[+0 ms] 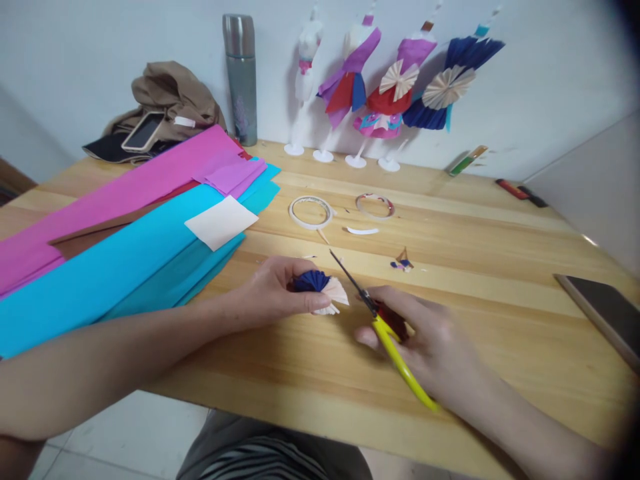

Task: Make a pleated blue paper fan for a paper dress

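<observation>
My left hand (277,290) rests on the wooden table (450,280) and pinches a small pleated paper fan (323,288), dark blue on one side and cream on the other. My right hand (430,340) grips yellow-handled scissors (385,330). Their closed blades point up and left, and the tip sits just above the fan. Both hands lie near the table's front edge.
Long pink and cyan crepe paper sheets (125,233) cover the left side, with a white paper square (221,222) on top. Two tape rolls (311,212), paper scraps (401,263), three or more dressed mannequin figures (385,93), a flask (241,79) and a dark tablet (603,310) stand around.
</observation>
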`<state>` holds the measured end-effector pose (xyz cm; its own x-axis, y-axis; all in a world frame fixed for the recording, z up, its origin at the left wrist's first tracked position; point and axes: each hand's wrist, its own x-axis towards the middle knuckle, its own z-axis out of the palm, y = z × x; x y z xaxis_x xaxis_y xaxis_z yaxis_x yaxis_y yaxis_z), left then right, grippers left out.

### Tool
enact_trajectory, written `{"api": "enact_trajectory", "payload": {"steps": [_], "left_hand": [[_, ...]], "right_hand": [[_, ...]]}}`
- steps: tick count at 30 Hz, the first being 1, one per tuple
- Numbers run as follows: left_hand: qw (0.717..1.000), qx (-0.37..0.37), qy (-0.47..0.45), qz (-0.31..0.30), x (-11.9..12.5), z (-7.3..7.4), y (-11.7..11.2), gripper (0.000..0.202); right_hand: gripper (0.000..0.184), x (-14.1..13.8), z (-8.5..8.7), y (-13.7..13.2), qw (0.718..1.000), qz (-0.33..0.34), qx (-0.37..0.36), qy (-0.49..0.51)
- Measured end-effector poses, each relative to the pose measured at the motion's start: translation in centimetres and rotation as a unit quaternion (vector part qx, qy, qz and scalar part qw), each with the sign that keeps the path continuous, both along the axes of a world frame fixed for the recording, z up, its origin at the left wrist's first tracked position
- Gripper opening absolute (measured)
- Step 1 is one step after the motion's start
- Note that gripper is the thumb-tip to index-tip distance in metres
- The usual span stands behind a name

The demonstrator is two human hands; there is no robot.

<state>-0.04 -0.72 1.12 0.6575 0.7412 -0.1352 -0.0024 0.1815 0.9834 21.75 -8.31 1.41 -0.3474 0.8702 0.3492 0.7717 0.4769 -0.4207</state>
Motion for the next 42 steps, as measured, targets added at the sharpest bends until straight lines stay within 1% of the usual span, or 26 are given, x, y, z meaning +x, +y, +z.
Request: {"api": "enact_trajectory", "payload": {"steps": [3,5,6,10,13,15,17,18,19,20,23,25,27,29,33,35,37,39,42], "left_hand": [[1.0,0.004,-0.007,0.021,0.0,0.1,-0.1,0.015],[0.999,0.003,-0.009,0.046,0.0,0.1,0.0,0.016],[0.998,0.003,-0.014,0.061,0.0,0.1,0.1,0.018],[0.992,0.019,-0.064,0.108,-0.2,-0.4,0.7,0.021],[0.989,0.022,-0.082,0.117,-0.2,-0.6,0.9,0.021],[0.99,0.008,-0.082,0.114,-0.1,-0.5,0.8,0.022],[0.992,-0.009,-0.075,0.101,0.0,-0.4,0.6,0.022],[0.993,-0.017,-0.07,0.092,0.1,-0.3,0.6,0.022],[0.994,-0.024,-0.066,0.082,0.1,-0.3,0.5,0.022],[0.995,-0.031,-0.064,0.073,0.1,-0.3,0.4,0.022],[0.995,-0.042,-0.066,0.054,0.2,-0.5,0.3,0.021],[0.996,-0.044,-0.065,0.049,0.2,-0.6,0.2,0.021],[0.996,-0.041,-0.061,0.047,0.2,-0.6,0.2,0.02],[0.997,-0.037,-0.059,0.046,0.2,-0.5,0.3,0.019],[0.996,-0.037,-0.069,0.049,0.2,-0.5,0.5,0.022],[0.994,-0.05,-0.083,0.055,0.2,-0.6,0.5,0.025],[0.99,-0.077,-0.101,0.064,0.2,-0.7,0.6,0.031],[0.984,-0.108,-0.117,0.077,0.1,-0.6,0.7,0.036],[0.975,-0.138,-0.14,0.102,0.0,-0.5,0.8,0.041]], "right_hand": [[0.031,0.3,-0.2,0.2,0.993,-0.058,0.003,-0.102],[0.035,0.4,-0.3,0.3,0.982,-0.073,-0.007,-0.175],[0.036,0.4,-0.3,0.3,0.978,-0.076,-0.009,-0.195],[0.041,0.4,-0.4,0.2,0.979,-0.084,-0.003,-0.186],[0.04,0.4,-0.6,0.2,0.983,-0.058,-0.038,-0.172],[0.038,0.3,-0.7,0.3,0.99,-0.052,-0.059,-0.12],[0.03,0.3,-0.9,0.5,0.995,-0.063,-0.08,-0.018],[0.024,0.2,-1.0,0.6,0.992,-0.07,-0.095,0.047],[0.021,0.1,-1.0,0.7,0.984,-0.073,-0.111,0.116],[0.021,-0.1,-1.0,0.8,0.972,-0.074,-0.127,0.185],[0.031,-0.7,-0.6,1.0,0.92,-0.057,-0.148,0.359],[0.034,-1.2,-0.1,1.3,0.893,-0.04,-0.155,0.421],[0.035,-1.9,0.4,1.8,0.881,-0.027,-0.163,0.443],[0.037,-2.6,0.8,2.3,0.883,-0.027,-0.163,0.44],[0.04,-3.5,1.2,3.4,0.892,-0.056,-0.155,0.421],[0.039,-3.7,1.3,3.7,0.892,-0.057,-0.165,0.418],[0.038,-3.7,1.2,4.0,0.898,-0.041,-0.175,0.401],[0.033,-3.7,1.1,4.1,0.917,-0.01,-0.165,0.364],[0.024,-3.2,0.5,4.1,0.957,0.022,-0.117,0.266]]}}
